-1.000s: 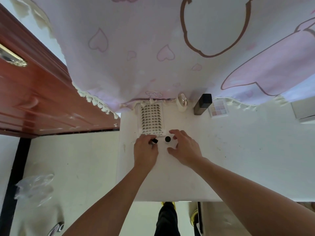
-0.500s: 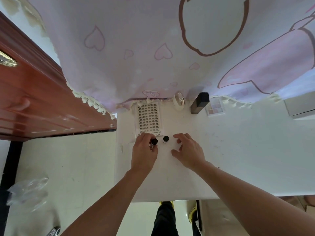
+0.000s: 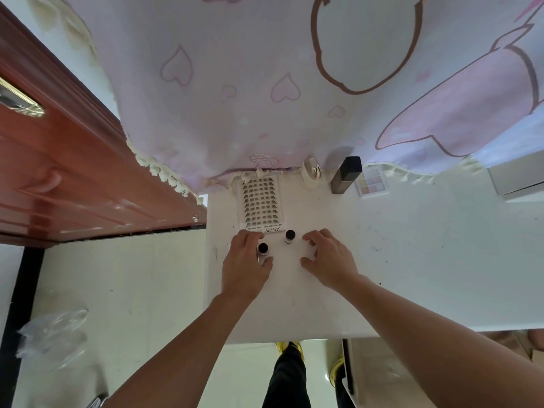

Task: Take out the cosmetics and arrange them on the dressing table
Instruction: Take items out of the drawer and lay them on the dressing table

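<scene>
My left hand (image 3: 245, 267) pinches a small black-capped bottle (image 3: 263, 249) between thumb and fingers, upright on the white dressing table (image 3: 412, 260). A thin metal piece shows beside that bottle against my palm. A second black-capped bottle (image 3: 290, 236) stands free just below the eyelash tray (image 3: 260, 204). My right hand (image 3: 329, 260) rests to the right of it with loosely curled fingers, holding nothing and apart from the bottle.
Along the back edge stand a white round jar (image 3: 310, 172), a dark rectangular tube (image 3: 346, 175) and an eyeshadow palette (image 3: 371, 182). A pink printed cloth (image 3: 265, 98) hangs over the back. A red wooden door (image 3: 59, 172) is left, a grey box (image 3: 515, 178) right, a plastic bag (image 3: 50, 334) on the floor.
My right hand let go of the second bottle and drew back to the right. My left hand stood its bottle upright and shifted it slightly toward me.
</scene>
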